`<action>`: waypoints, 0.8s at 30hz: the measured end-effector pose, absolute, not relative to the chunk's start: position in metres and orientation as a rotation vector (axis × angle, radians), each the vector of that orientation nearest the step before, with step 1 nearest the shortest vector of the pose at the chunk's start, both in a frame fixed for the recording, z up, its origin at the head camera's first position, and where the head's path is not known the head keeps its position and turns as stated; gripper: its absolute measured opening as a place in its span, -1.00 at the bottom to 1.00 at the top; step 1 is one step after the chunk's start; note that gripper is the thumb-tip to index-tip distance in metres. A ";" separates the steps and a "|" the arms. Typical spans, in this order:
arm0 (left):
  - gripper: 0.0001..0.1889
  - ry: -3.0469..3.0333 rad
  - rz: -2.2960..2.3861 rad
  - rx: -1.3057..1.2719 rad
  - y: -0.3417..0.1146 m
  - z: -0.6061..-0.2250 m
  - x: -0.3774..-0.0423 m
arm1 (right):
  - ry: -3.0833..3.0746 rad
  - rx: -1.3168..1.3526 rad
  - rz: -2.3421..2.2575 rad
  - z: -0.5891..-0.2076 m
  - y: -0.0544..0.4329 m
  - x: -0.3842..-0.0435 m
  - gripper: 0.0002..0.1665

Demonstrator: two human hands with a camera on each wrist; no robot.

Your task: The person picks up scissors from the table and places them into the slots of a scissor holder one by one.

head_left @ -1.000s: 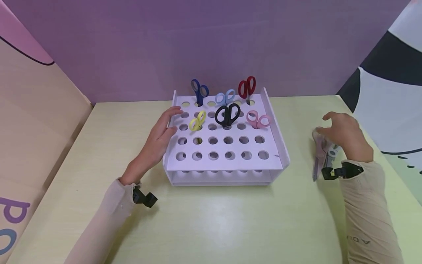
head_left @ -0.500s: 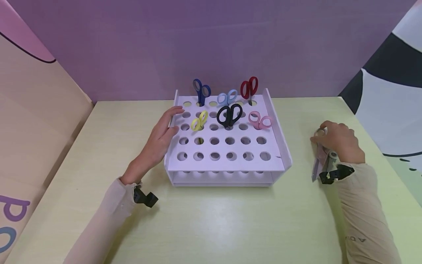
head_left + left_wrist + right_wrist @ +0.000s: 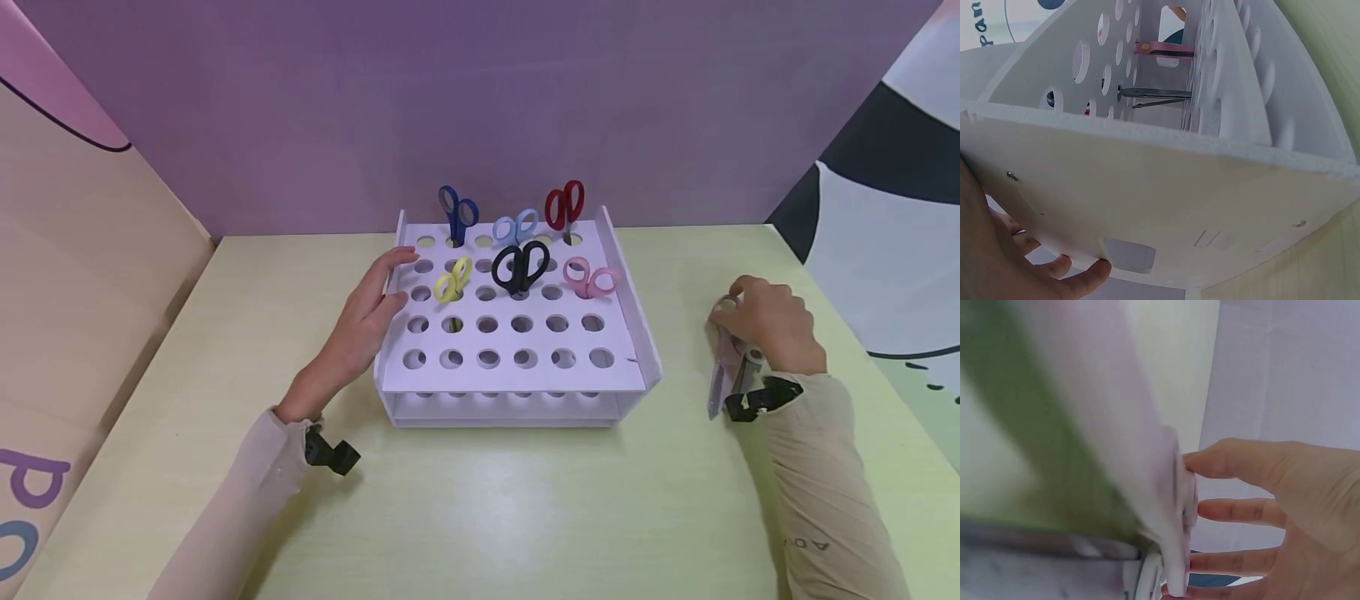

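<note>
A white rack (image 3: 487, 342) with rows of round holes stands on the table. My left hand (image 3: 358, 329) rests on its left side panel, fingers at the upper edge; the left wrist view shows fingertips against the panel (image 3: 1147, 194). Scissors stand handles-up in the holes: dark blue (image 3: 457, 217), light blue (image 3: 516, 227), red (image 3: 565, 208), yellow (image 3: 453, 280), black (image 3: 519, 268) and pink (image 3: 590, 279). To the right, my right hand (image 3: 776, 325) pinches the handle of pale pink scissors (image 3: 723, 367) lying on the table. The hand partly hides them.
A grey tool (image 3: 750, 367) with a round end lies beside the pale pink scissors, partly covered by the right wrist and its camera. A purple wall (image 3: 480, 108) rises behind the table (image 3: 480, 517). Printed panels stand at the left and right.
My right hand has come down and slightly left onto the pale pink scissors' handle, and thumb and finger have closed on it. My left hand stays at the rack.
</note>
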State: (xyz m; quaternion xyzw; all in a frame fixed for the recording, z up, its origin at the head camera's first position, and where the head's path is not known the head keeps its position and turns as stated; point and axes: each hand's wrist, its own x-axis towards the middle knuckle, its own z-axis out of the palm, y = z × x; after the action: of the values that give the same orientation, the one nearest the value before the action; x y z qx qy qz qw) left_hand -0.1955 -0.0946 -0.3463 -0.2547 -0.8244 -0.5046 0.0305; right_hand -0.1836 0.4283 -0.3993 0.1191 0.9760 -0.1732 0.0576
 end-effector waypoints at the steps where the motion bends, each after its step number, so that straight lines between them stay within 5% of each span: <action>1: -0.52 -2.543 -1.553 -0.783 -0.095 -0.347 -0.195 | 2.953 0.372 -0.532 -0.398 0.428 -0.183 -0.39; 24: -0.53 -2.540 -1.526 -0.795 -0.094 -0.345 -0.195 | 3.161 0.301 -0.658 -0.378 0.422 -0.183 -0.29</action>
State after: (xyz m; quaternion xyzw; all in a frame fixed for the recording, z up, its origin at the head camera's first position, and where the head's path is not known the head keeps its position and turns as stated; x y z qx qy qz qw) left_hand -0.1946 -0.0942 -0.3454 -0.2589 -0.8273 -0.4972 0.0369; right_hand -0.1832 0.4224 -0.3785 0.0928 0.9735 -0.2027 -0.0506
